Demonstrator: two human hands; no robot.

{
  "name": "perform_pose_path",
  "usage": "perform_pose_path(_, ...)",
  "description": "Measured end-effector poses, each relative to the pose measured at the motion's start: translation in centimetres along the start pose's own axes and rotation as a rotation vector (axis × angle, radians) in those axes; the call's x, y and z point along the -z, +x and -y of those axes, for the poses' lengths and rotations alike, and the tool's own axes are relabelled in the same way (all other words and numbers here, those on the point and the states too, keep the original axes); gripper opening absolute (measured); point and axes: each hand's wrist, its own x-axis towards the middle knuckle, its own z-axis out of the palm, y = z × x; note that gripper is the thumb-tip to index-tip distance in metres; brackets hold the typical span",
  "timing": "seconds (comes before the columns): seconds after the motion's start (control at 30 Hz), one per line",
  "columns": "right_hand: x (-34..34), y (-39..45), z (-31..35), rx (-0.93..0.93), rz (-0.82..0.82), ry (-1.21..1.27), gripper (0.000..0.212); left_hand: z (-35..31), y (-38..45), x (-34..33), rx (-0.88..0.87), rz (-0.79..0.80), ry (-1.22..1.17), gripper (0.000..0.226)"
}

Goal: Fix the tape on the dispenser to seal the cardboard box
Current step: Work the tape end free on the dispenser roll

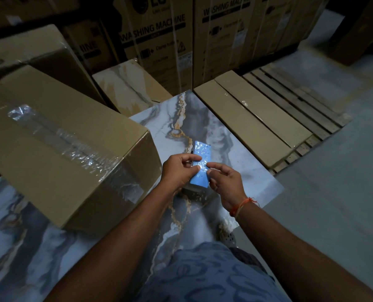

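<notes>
A blue tape dispenser (201, 151) with clear tape across its face is held upright in front of me, above the marbled floor. My left hand (178, 170) grips its left side, thumb and fingers pinched near the tape. My right hand (223, 178) pinches the tape edge on the dispenser's right side. The big cardboard box (57, 149) lies to the left on the floor, its top seam covered with wrinkled clear tape (72, 144). The dispenser's lower part is hidden behind my hands.
A flat long carton (253, 118) lies on a wooden pallet (296, 99) at the right. Tall washing machine cartons (157, 40) stand along the back. More boxes (35, 55) are stacked at the back left. My foot (225, 233) rests on the marbled tile.
</notes>
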Motion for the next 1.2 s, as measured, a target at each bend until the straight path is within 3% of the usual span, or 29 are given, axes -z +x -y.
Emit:
perform_pose_path(0.17,-0.3,-0.5,-0.1,0.052,0.039,-0.001,0.013,-0.3,0.0,0.4,-0.026,-0.017,0.034,0.025)
perform_pose_path(0.37,-0.7,-0.7,-0.2,0.193,-0.015,-0.111,0.024,0.2,-0.5,0.6,-0.042,0.025,-0.064,0.027)
perform_pose_path(0.63,-0.5,-0.8,0.1,0.215,-0.007,-0.13,0.035,0.8,-1.4,0.5,-0.006,0.007,-0.217,0.04)
perform_pose_path(0.77,-0.4,-0.9,0.0,0.237,-0.013,-0.142,0.036,1.1,-1.5,-0.1,0.099,-0.049,-0.35,0.029)
perform_pose_path(1.0,0.0,-0.6,-0.4,0.213,-0.018,-0.118,0.035,1.1,-1.8,0.2,0.09,0.05,-0.36,0.034)
perform_pose_path(1.2,0.0,-0.5,-0.5,0.222,-0.013,-0.108,0.031,1.3,-1.8,-0.7,0.127,-0.048,-0.391,0.008)
